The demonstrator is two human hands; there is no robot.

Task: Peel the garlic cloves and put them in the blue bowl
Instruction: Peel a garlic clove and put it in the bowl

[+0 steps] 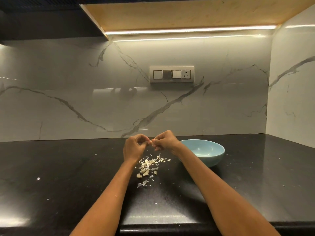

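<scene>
Both hands are raised above the black counter (pixel 68 167), fingertips meeting. A small pale garlic clove (pixel 150 142) is pinched between my left hand (pixel 134 147) and my right hand (pixel 164 142). Below them lies a pile of garlic cloves and papery skins (pixel 148 166), with a few loose skins (pixel 142 183) nearer to me. The light blue bowl (pixel 209 160) stands just right of my right wrist; what I can see of its inside looks bare.
A marble backsplash with a switch panel (pixel 171 74) rises behind the counter. A marble side wall (pixel 291 92) closes off the right. Small skin flecks (pixel 38 178) dot the counter. The counter's front edge (pixel 162 225) runs near my elbows.
</scene>
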